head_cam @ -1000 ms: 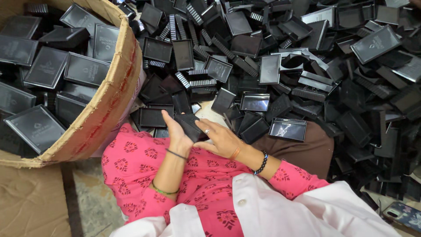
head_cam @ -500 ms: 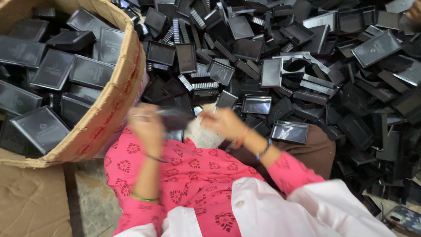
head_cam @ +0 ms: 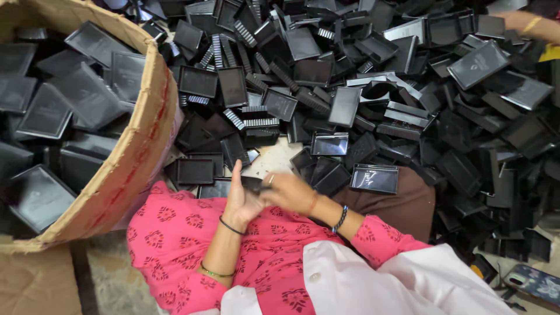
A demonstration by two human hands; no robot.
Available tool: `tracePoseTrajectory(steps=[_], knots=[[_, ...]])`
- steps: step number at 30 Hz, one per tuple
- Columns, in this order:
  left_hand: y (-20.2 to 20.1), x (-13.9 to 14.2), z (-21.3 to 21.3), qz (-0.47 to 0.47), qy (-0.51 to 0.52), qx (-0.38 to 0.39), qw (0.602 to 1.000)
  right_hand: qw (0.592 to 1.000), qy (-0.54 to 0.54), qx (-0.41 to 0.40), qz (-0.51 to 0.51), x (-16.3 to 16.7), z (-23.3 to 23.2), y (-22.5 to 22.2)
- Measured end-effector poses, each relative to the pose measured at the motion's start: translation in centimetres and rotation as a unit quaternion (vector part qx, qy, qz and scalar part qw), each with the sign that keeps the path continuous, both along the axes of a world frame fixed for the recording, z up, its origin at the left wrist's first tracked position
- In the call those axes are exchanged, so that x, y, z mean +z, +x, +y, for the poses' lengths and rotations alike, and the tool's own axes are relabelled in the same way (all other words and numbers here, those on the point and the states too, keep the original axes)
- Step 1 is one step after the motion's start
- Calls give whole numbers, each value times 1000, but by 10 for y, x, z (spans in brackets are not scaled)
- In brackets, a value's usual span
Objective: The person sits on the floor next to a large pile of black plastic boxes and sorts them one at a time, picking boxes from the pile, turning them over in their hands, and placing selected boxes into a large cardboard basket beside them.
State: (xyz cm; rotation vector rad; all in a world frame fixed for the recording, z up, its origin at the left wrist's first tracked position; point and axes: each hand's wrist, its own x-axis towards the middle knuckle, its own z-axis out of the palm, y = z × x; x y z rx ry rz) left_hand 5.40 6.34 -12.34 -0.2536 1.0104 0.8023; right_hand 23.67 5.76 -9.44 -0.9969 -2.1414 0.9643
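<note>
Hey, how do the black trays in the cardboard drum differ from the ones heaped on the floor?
The trays in the cardboard drum lie mostly as whole flat pieces, while the floor heap mixes flat trays with ribbed, comb-like parts. The drum's trays are walled in; the heap spreads loose across the floor. The left hand and right hand meet on one black piece beside the heap, not the drum. Both lots are glossy, black and rectangular.

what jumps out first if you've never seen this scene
A huge heap of black plastic trays covers the floor across the top and right. At left, a round cardboard drum is packed with more of them. At bottom centre, the left hand and right hand meet on one black piece over a pink lap.
</note>
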Motion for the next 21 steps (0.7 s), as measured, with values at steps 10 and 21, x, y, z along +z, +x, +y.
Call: tracePoseTrajectory(steps=[10, 21], knots=[[-44, 22, 36, -21, 215, 133, 967, 840, 114, -304, -435, -7, 209, 111], [19, 10, 29, 117, 381, 49, 916, 952, 229, -180, -97, 65, 53, 28]])
